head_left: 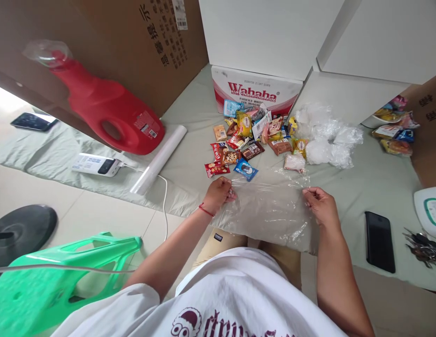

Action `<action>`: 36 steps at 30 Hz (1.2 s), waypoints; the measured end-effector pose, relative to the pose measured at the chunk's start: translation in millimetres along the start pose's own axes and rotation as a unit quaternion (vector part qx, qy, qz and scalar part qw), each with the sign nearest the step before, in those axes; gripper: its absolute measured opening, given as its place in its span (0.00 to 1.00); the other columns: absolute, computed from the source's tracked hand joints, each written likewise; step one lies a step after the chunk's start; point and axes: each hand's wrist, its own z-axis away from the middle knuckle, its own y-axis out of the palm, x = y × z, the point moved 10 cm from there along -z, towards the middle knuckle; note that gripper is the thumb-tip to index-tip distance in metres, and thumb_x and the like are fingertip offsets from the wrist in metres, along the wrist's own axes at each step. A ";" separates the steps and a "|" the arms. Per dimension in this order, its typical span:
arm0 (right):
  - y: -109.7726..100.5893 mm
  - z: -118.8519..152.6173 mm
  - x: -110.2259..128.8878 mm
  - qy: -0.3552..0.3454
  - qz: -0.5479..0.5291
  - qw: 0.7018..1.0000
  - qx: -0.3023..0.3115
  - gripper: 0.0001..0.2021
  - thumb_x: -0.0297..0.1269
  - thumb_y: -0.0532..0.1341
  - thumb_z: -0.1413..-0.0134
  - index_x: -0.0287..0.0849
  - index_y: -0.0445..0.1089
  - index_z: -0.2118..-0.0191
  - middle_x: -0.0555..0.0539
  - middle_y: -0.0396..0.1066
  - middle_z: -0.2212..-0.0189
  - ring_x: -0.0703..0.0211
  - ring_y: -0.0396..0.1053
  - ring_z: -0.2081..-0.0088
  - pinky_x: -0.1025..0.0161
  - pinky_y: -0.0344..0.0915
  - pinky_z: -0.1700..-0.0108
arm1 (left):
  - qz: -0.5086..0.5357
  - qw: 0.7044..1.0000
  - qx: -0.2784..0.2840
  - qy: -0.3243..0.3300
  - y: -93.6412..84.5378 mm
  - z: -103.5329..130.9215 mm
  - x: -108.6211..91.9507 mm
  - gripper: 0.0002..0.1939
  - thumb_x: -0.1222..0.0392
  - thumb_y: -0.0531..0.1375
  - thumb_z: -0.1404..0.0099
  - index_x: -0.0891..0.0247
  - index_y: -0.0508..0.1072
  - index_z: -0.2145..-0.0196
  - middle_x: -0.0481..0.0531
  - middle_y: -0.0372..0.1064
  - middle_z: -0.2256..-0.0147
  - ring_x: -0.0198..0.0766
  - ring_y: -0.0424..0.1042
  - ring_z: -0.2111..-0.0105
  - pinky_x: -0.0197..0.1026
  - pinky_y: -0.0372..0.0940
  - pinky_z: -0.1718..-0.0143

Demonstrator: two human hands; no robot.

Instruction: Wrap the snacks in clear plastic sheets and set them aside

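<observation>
A sheet of clear plastic film [267, 208] is stretched between my two hands, low over the green cloth. My left hand [220, 193] is closed, pinching the film's left edge. At the opposite edge my right hand [318, 202] grips the film between thumb and fingers. Just beyond lies a pile of small wrapped snacks [253, 135]. A blue packet [246, 169] and a red packet [217, 169] are nearest my left hand. Several clear, crumpled plastic bundles [330, 135] sit right of the pile.
At left stand a red jug [112, 112], a roll of film [158, 159], a power bank [95, 164] and a green stool [70, 276]. A Wahaha carton [256, 79] is behind the snacks. At right lie a black phone [379, 241] and keys [423, 248].
</observation>
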 end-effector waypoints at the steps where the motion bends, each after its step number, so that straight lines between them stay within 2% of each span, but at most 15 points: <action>1: -6.2 1.1 5.7 -0.025 0.057 0.998 -0.020 0.24 0.60 0.68 0.53 0.41 0.74 0.63 0.49 0.68 0.74 0.62 0.60 0.76 0.62 0.60 0.73 | -0.020 1.000 -0.007 0.007 -0.1 -2.1 1.0 0.07 0.61 0.59 0.30 0.60 0.63 0.67 0.42 0.67 0.77 0.33 0.73 0.79 0.35 0.68 0.75; 2: -13.1 5.0 17.0 -0.064 0.121 0.989 -0.055 0.22 0.57 0.66 0.50 0.41 0.75 0.62 0.46 0.71 0.70 0.59 0.63 0.73 0.59 0.64 0.69 | -0.034 0.999 -0.010 0.013 0.6 -4.2 2.4 0.08 0.61 0.59 0.31 0.60 0.63 0.68 0.42 0.65 0.78 0.33 0.72 0.80 0.34 0.66 0.77; 4: -18.9 23.8 50.7 -0.160 0.230 0.951 -0.129 0.17 0.51 0.62 0.41 0.42 0.76 0.57 0.39 0.73 0.60 0.53 0.68 0.66 0.52 0.69 0.59 | -0.046 0.999 -0.012 0.025 3.0 -7.4 5.4 0.10 0.61 0.61 0.32 0.59 0.63 0.69 0.41 0.64 0.80 0.33 0.71 0.81 0.33 0.63 0.78; 6: -2.4 51.3 83.8 -0.254 0.270 0.917 -0.144 0.15 0.45 0.57 0.33 0.42 0.76 0.53 0.37 0.72 0.57 0.48 0.70 0.60 0.49 0.70 0.53 | -0.060 0.997 -0.015 0.046 4.8 -8.0 4.8 0.11 0.61 0.65 0.35 0.59 0.64 0.68 0.40 0.63 0.80 0.33 0.70 0.82 0.33 0.61 0.79; 8: 40.6 80.4 105.5 -0.343 0.262 0.900 -0.051 0.14 0.41 0.53 0.29 0.43 0.76 0.52 0.39 0.74 0.59 0.48 0.71 0.56 0.50 0.71 0.53 | -0.065 0.995 -0.015 0.068 7.0 -6.1 0.6 0.13 0.59 0.68 0.38 0.58 0.65 0.65 0.40 0.66 0.78 0.33 0.70 0.82 0.34 0.60 0.78; 10: 95.0 113.2 110.8 -0.418 0.262 0.865 0.091 0.14 0.38 0.55 0.28 0.43 0.76 0.49 0.40 0.75 0.54 0.48 0.71 0.51 0.49 0.72 0.48 | -0.043 0.997 -0.004 0.066 10.8 -3.7 -1.6 0.18 0.56 0.70 0.39 0.58 0.64 0.60 0.41 0.69 0.75 0.34 0.72 0.81 0.35 0.61 0.77; 12: 137.5 143.1 98.6 -0.460 0.277 0.819 0.204 0.15 0.38 0.58 0.30 0.42 0.75 0.43 0.39 0.73 0.43 0.45 0.68 0.42 0.45 0.69 0.40 | -0.004 0.999 0.012 0.042 16.1 -2.7 -0.9 0.23 0.53 0.72 0.41 0.58 0.64 0.56 0.43 0.72 0.72 0.34 0.71 0.80 0.36 0.62 0.76; 14: 159.5 163.1 77.3 -0.474 0.293 0.785 0.270 0.18 0.37 0.60 0.31 0.42 0.73 0.40 0.40 0.68 0.36 0.44 0.63 0.35 0.40 0.63 0.33 | 0.021 0.999 0.023 0.034 22.2 -3.6 -3.3 0.27 0.53 0.74 0.44 0.60 0.65 0.54 0.44 0.73 0.72 0.33 0.69 0.79 0.36 0.61 0.74; 17: 158.9 176.4 48.6 -0.468 0.297 0.771 0.313 0.18 0.35 0.60 0.31 0.44 0.73 0.39 0.42 0.66 0.34 0.45 0.61 0.32 0.36 0.59 0.30 | 0.053 0.996 0.038 0.059 33.5 -7.8 -13.9 0.34 0.61 0.77 0.51 0.61 0.66 0.50 0.43 0.72 0.73 0.33 0.70 0.75 0.36 0.61 0.70; 21: 129.4 175.0 32.4 -0.446 0.272 0.796 0.306 0.18 0.36 0.60 0.31 0.44 0.73 0.39 0.41 0.66 0.33 0.47 0.60 0.31 0.40 0.63 0.32 | 0.118 0.987 0.058 0.089 46.2 -11.8 -28.0 0.41 0.65 0.77 0.56 0.61 0.64 0.47 0.40 0.70 0.73 0.32 0.72 0.71 0.36 0.64 0.62; 24: 111.8 168.0 28.2 -0.434 0.252 0.816 0.286 0.18 0.36 0.60 0.31 0.44 0.74 0.40 0.41 0.66 0.34 0.48 0.61 0.31 0.42 0.65 0.33 | 0.173 0.976 0.079 0.108 47.7 -10.8 -34.1 0.41 0.66 0.77 0.60 0.61 0.66 0.49 0.38 0.68 0.74 0.30 0.70 0.72 0.36 0.65 0.62; 26: 106.1 161.3 26.9 -0.432 0.241 0.826 0.271 0.18 0.36 0.60 0.31 0.44 0.73 0.39 0.41 0.66 0.34 0.48 0.61 0.32 0.42 0.66 0.33 | 0.186 0.974 0.070 0.111 40.8 -10.8 -31.7 0.38 0.66 0.76 0.60 0.61 0.67 0.52 0.38 0.67 0.75 0.30 0.68 0.74 0.35 0.63 0.66; 31: 112.0 150.2 37.8 -0.457 0.235 0.818 0.258 0.17 0.38 0.59 0.31 0.42 0.74 0.41 0.39 0.66 0.34 0.46 0.62 0.33 0.40 0.66 0.34 | 0.097 0.988 -0.037 0.119 6.7 -17.7 -21.0 0.26 0.65 0.71 0.52 0.60 0.64 0.58 0.38 0.65 0.76 0.29 0.63 0.79 0.33 0.57 0.75; 34: 122.7 153.4 48.2 -0.461 0.258 0.810 0.254 0.16 0.37 0.58 0.30 0.43 0.74 0.42 0.41 0.69 0.36 0.45 0.63 0.33 0.36 0.62 0.32 | 0.016 0.987 -0.087 0.134 -9.6 -23.2 -27.4 0.22 0.64 0.69 0.49 0.60 0.63 0.59 0.40 0.65 0.74 0.30 0.64 0.77 0.35 0.61 0.72; 36: 132.1 163.9 52.3 -0.464 0.266 0.803 0.264 0.17 0.37 0.58 0.30 0.45 0.73 0.40 0.42 0.71 0.38 0.45 0.62 0.32 0.34 0.57 0.30 | -0.050 0.977 -0.136 0.157 -21.0 -20.4 -39.3 0.23 0.66 0.69 0.48 0.60 0.63 0.58 0.43 0.67 0.69 0.32 0.68 0.72 0.37 0.66 0.66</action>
